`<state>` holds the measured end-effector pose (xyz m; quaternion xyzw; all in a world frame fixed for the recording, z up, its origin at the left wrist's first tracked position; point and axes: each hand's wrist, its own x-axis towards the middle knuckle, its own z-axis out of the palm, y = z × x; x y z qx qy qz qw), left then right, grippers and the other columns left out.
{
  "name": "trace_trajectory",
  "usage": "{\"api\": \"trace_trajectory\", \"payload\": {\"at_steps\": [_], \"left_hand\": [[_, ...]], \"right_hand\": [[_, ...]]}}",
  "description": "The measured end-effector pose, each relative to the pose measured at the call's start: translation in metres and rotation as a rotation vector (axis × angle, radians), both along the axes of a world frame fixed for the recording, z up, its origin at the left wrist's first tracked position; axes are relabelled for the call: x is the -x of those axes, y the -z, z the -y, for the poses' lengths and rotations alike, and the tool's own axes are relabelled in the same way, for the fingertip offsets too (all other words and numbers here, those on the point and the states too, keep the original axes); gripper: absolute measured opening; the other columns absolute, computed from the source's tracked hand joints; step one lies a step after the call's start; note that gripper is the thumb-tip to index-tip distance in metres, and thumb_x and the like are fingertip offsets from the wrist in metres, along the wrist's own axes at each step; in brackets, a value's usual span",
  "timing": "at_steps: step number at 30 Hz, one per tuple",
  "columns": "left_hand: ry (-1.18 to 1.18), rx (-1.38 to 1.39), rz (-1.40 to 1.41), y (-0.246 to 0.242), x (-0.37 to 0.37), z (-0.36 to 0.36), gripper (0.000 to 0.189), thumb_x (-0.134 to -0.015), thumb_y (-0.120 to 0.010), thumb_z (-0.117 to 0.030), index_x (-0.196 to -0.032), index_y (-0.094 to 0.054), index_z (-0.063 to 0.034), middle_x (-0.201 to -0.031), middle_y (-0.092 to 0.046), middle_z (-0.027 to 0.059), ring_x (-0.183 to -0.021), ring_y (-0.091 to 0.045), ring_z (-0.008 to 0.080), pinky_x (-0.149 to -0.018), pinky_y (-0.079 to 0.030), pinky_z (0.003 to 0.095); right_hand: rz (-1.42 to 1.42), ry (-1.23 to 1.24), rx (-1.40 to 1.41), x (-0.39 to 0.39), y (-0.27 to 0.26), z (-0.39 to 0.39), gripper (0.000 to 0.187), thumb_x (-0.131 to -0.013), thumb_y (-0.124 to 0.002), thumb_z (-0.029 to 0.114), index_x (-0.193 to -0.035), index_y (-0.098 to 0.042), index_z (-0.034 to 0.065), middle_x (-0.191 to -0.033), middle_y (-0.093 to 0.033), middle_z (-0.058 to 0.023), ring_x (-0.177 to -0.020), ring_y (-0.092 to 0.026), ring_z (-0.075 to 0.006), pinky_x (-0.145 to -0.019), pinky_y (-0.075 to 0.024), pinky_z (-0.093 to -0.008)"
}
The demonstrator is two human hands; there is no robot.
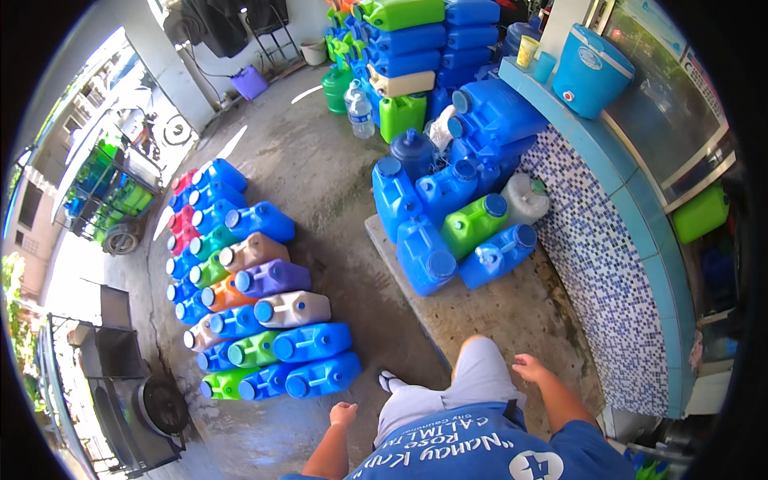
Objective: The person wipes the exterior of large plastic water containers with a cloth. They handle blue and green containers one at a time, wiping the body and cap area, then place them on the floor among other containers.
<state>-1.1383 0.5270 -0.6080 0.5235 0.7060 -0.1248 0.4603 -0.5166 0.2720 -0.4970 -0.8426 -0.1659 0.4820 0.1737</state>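
Observation:
My left hand (pixel 344 414) hangs loosely curled over the wet floor, and no object shows in it. It is nearest to a blue water jug (pixel 324 375) at the near end of several rows of jugs lying on their sides. Over the raised concrete slab (pixel 510 315), my right hand (pixel 528 367) is held beside my leg, empty, its fingers slightly bent and apart. Ahead on the slab stand several blue jugs (pixel 425 255), a green jug (pixel 474 225) and a whitish translucent container (pixel 526 197). Neither hand touches a jug.
The slab's edge (pixel 414 303) forms a low step. A mosaic-tiled wall (pixel 591 270) curves along the right, with a blue drink cooler (pixel 591 72) on its ledge. Stacked jugs (pixel 408 39) stand at the back. A black sidecar-like metal frame (pixel 114 354) is at left.

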Motion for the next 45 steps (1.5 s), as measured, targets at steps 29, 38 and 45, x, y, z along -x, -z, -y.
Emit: {"api": "trace_trajectory", "payload": {"at_steps": [29,38,45], "left_hand": [[0.5,0.35,-0.188,-0.171,-0.35,-0.097,0.048,-0.1,-0.072,-0.05,-0.082,-0.077,-0.0053,-0.079,-0.075,0.012,-0.066,-0.074,0.0256,-0.059,-0.059,0.0433],[0.848,0.198,-0.152,-0.19,-0.562,-0.202,0.036,-0.105,-0.07,-0.04,-0.098,-0.076,-0.0051,-0.074,-0.07,0.0104,-0.059,-0.066,0.0238,-0.052,-0.052,0.0433],[1.084,0.127,0.017,-0.189,-0.772,-0.129,0.027,-0.102,-0.078,-0.033,-0.103,-0.07,-0.0075,-0.083,-0.069,0.0063,-0.064,-0.066,0.0212,-0.053,-0.049,0.0392]], "right_hand": [[-0.059,0.262,-0.556,-0.247,-0.086,0.04,0.054,-0.104,-0.083,0.023,-0.153,-0.067,0.0073,-0.135,-0.076,-0.0137,-0.119,-0.073,-0.0215,-0.101,-0.0604,-0.0383],[0.106,0.589,-0.225,-0.122,-0.138,0.182,0.062,-0.102,-0.082,0.041,-0.153,-0.068,0.0087,-0.139,-0.079,-0.0162,-0.121,-0.077,-0.0271,-0.098,-0.0629,-0.0422],[0.111,0.868,0.195,0.064,-0.056,0.393,0.052,-0.102,-0.076,0.043,-0.142,-0.076,0.01,-0.127,-0.083,-0.015,-0.107,-0.079,-0.0283,-0.092,-0.063,-0.0453]]}}
